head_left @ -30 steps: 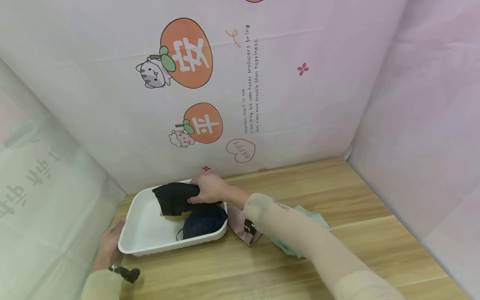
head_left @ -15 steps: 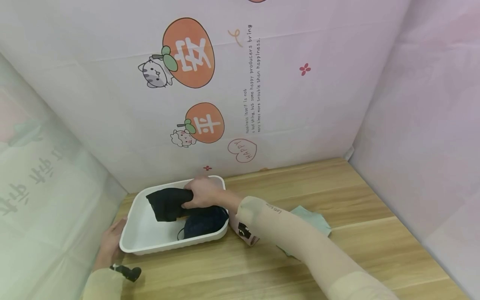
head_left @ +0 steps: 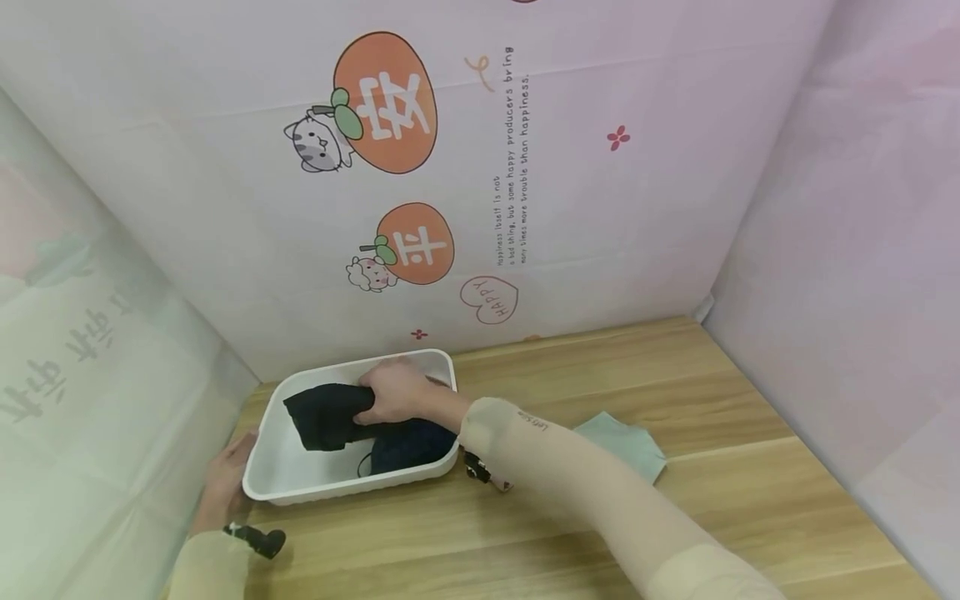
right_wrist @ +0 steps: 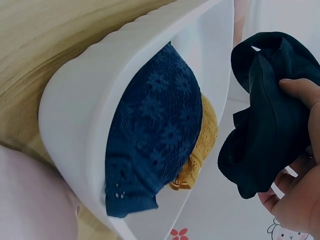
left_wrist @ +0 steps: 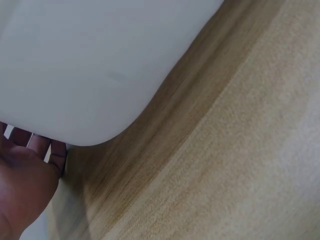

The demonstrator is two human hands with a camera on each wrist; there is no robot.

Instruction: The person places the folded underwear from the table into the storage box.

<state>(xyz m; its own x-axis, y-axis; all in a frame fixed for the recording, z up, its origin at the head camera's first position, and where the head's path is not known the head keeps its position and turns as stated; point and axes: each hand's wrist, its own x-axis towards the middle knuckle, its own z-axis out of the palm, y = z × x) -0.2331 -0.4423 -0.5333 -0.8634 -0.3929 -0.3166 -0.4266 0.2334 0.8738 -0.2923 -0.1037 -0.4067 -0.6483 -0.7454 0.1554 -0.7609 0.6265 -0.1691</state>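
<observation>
My right hand (head_left: 393,392) grips a folded black garment (head_left: 326,414) over the white plastic tray (head_left: 352,490). In the right wrist view, thumb and fingers hold the soft dark fabric (right_wrist: 270,125) from opposite sides. Inside the tray's right part lies a navy lace bra (right_wrist: 155,120), folded so that one cup bulges up. A yellow lace piece (right_wrist: 202,145) shows from behind it. My left hand (head_left: 225,479) rests against the tray's outer left side. The left wrist view has its fingers (left_wrist: 37,144) extended along the tray edge, tips hidden behind the white wall.
A pale green cloth (head_left: 626,446) lies on the wooden table (head_left: 720,500), partly under my right forearm. Beside the tray's right end, a pinkish cloth (head_left: 501,483) is mostly covered by my arm. Printed curtains (head_left: 555,208) enclose the table behind and at both sides.
My right hand has carried the black garment left and a little toward me, lower over the tray. It now hides the yellow piece in the head view. The left hand stays at the tray.
</observation>
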